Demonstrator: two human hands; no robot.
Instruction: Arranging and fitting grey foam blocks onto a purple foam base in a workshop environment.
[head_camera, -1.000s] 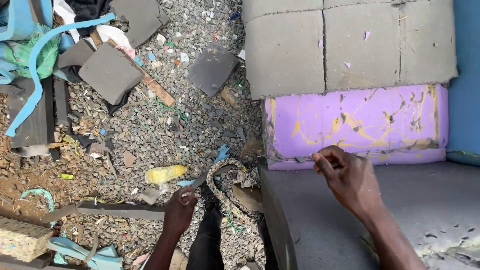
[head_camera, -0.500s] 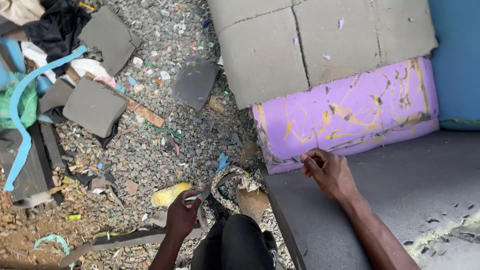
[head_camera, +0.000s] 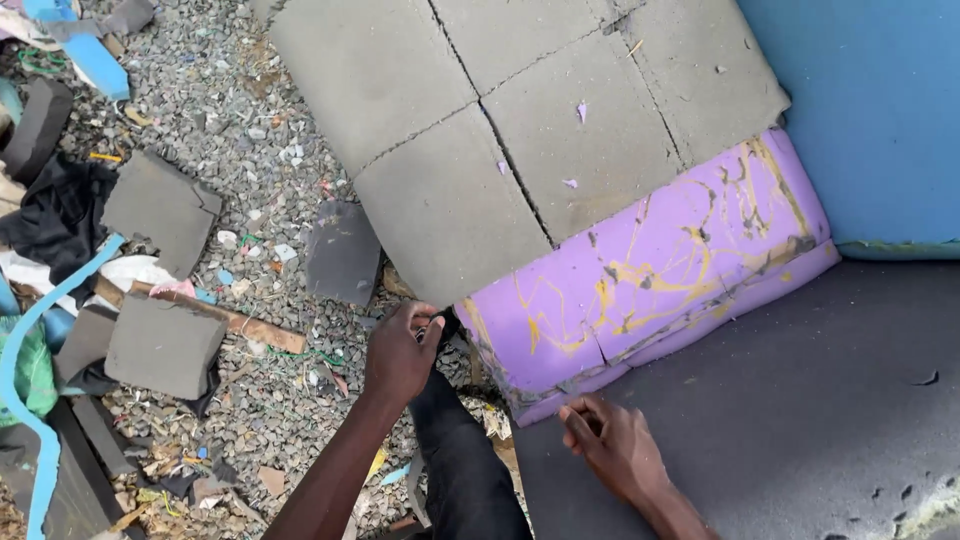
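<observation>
Hands working at purple foam slab's lower corner

Right hand (head_camera: 618, 447), fingers curled on dark grey sheet (head_camera: 800, 400) at 5 o'clock, should brace; left hand (head_camera: 400, 350), closed around something small and dark, best stays close to purple foam slab (head_camera: 660, 270), grey foam blocks (head_camera: 520, 130) at 12.

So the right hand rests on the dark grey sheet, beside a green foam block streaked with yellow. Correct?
Not quite: the foam block is purple, not green, with yellow streaks. The head view shows it. The right hand does rest on the dark grey sheet beside it.
</observation>
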